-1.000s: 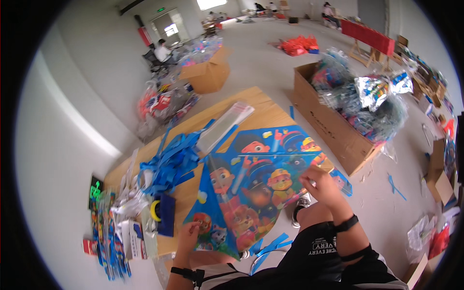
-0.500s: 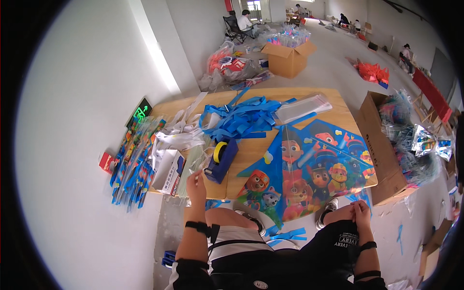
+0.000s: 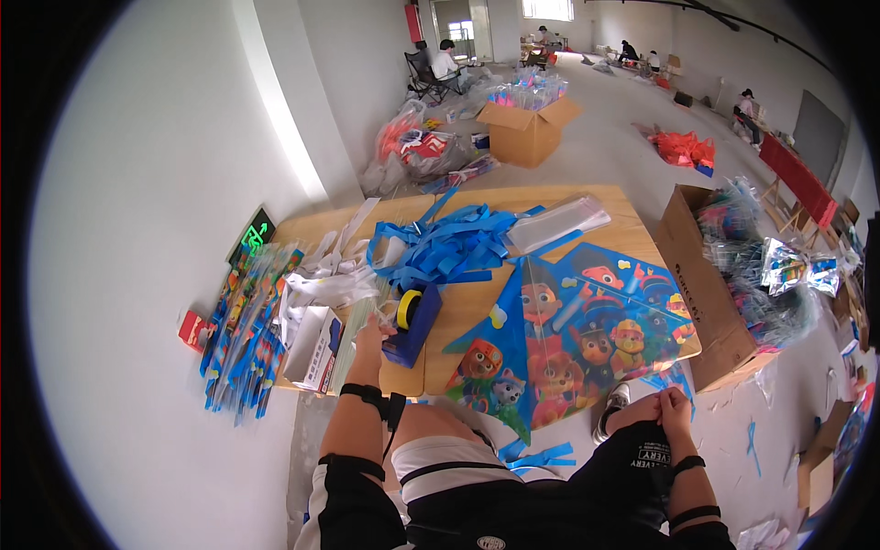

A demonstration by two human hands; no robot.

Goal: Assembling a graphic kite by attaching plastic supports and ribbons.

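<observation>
My left hand [image 3: 368, 341] is beside the blue tape dispenser [image 3: 414, 332] with its yellow roll, over a bundle of pale thin strips [image 3: 367, 307]. Its fingers are drawn together; whatever they pinch is too small to make out. A blue kite [image 3: 573, 344] printed with cartoon puppies lies spread on the wooden table [image 3: 596, 203], its lower part hanging past the front edge. My right hand [image 3: 676, 412] rests by my right knee, off the table, its fingers curled together. Any thing inside that hand is hidden.
Blue ribbons [image 3: 449, 243], white ribbons [image 3: 335, 282], clear plastic sleeves [image 3: 559, 225] and a white box [image 3: 313, 348] cover the table's back and left. Packed kites [image 3: 243, 339] lean at the wall. A cardboard box [image 3: 701, 284] flanks the right side. Several people sit far off.
My head view has shifted, so the table sits lower and slightly further left. My left hand has reached a little farther forward beside the dispenser. The right hand stays by the knee.
</observation>
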